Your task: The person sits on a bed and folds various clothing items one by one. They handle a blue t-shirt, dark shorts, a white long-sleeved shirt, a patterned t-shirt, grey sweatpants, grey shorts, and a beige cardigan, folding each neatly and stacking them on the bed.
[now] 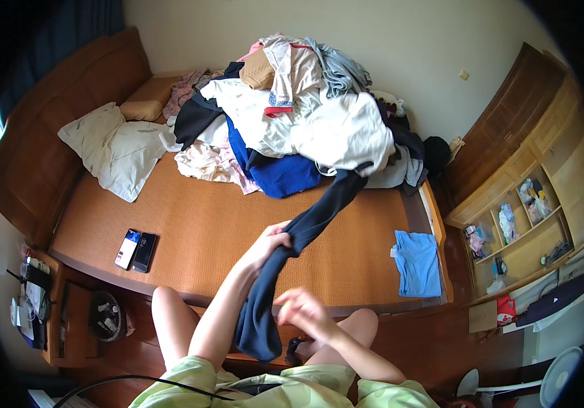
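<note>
My left hand [274, 238] grips a long dark navy garment [317, 217] around its middle. The upper end of this cloth reaches the clothes pile by a white garment [345, 130]; its lower end hangs between my knees. My right hand [304, 312], blurred, is just right of the hanging part, with fingers apart and nothing visible in them. Whether the garment is a trouser leg or a sleeve I cannot tell. A folded light blue garment [417, 263] lies at the bed's right edge.
The heaped clothes, including a royal blue piece [284, 176], cover the bed's far side. Two phones [135, 251] lie on the woven bed mat [195, 219], near a white pillow [123, 148]. A waste bin [107, 316] stands lower left, a white fan [562, 377] lower right, a shelf cabinet [521, 245] right.
</note>
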A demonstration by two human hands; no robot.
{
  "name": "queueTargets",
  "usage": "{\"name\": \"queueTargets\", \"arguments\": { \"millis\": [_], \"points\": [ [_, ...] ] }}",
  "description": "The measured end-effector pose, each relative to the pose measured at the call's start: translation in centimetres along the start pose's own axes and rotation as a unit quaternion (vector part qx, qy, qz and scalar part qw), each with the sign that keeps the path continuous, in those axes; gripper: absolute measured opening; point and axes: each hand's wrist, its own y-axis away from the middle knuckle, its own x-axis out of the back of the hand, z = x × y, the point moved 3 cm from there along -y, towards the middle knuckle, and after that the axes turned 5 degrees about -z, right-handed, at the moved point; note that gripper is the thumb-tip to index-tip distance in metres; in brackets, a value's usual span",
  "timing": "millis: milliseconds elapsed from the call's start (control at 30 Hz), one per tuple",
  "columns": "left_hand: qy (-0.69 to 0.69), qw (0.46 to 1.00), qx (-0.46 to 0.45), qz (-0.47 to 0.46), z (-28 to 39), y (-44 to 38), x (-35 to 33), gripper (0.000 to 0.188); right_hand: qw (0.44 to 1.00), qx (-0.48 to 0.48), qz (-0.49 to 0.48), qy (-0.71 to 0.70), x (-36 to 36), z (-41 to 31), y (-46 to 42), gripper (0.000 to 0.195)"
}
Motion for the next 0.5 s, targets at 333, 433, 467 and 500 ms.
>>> {"name": "queueTargets", "arguments": {
  "millis": [333,433,467,500],
  "points": [
    [-0.087,0.915,-0.143,0.367,2.5,20.3,0.8,0.019,0.715,-0.015,0.394,0.578,18.7,8.0,3.9,0.101],
    [0.081,0.896,-0.163,0.406,1.2,22.3,4.7,0.015,0.671,-0.213,0.239,0.669,17.5,10.4,1.9,0.077],
    [0.15,0.918,-0.161,0.331,1.9,21.6,5.8,0.016,0.692,-0.219,0.201,0.659,17.5,10.3,1.2,0.058],
    [0.18,0.937,-0.177,0.241,3.1,20.9,6.4,0.017,0.711,-0.222,0.161,0.647,17.4,9.7,0.0,0.04]
  ]
}}
